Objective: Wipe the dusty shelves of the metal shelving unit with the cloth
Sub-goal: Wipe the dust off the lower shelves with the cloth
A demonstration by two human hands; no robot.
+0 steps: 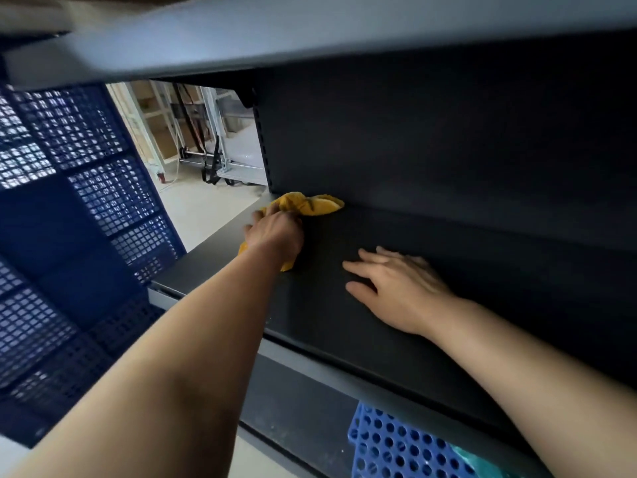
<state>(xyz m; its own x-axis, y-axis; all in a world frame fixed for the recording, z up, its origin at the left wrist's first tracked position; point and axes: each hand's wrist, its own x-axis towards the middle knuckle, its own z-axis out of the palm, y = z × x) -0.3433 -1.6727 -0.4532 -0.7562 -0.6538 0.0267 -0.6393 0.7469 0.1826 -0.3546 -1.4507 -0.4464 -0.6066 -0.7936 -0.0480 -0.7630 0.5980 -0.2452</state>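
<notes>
Crumpled yellow cloth (pixel 305 205) is clutched under left hand (pixel 274 234) at dark metal shelf (pixel 344 326) rear corner; right hand (pixel 396 288) is laid flat, empty, beside blue perforated panel (pixel 69 219)

Single head-worn wide-angle view, close in, tilted, looking forward and down into the dark shelf (pixel 431 305) bay; both forearms enter from the bottom edge.

Cloth (pixel 303 204) partly under left hand (pixel 274 236).
</notes>
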